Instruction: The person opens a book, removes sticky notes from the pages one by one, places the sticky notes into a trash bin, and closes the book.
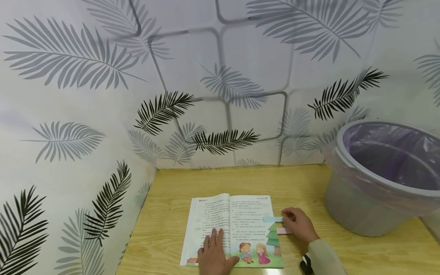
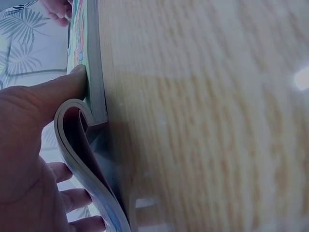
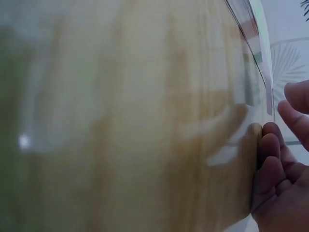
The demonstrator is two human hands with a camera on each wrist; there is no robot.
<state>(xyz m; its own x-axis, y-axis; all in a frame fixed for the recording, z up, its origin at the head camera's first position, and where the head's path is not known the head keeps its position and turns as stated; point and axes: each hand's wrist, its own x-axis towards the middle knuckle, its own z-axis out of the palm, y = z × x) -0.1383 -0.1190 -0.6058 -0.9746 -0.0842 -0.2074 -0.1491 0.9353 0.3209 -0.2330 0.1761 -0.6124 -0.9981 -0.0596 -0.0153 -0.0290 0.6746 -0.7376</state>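
An open storybook [image 1: 250, 214] lies on the wooden table, with printed text and a cartoon picture along its lower part. My left hand [image 1: 214, 255] presses on the left page and the lower part of the spine, fingers spread. In the left wrist view, the thumb [image 2: 72, 82] rests on the page beside the curved fold. A blue strip [image 1: 272, 219] and a pink strip [image 1: 283, 230] stick out over the right page's edge. At the blue strip's outer end is my right hand [image 1: 301, 226], fingers bent; whether it pinches the strip is unclear. Its lower fingers [image 3: 270, 176] rest on the table.
A large grey bucket [image 1: 357, 206] with a clear purplish liner stands on the table at the right. Behind and left rises a leaf-patterned wall covering [image 1: 192, 68]. Wooden tabletop [image 1: 161, 214] shows around the book. A black band is at the right wrist.
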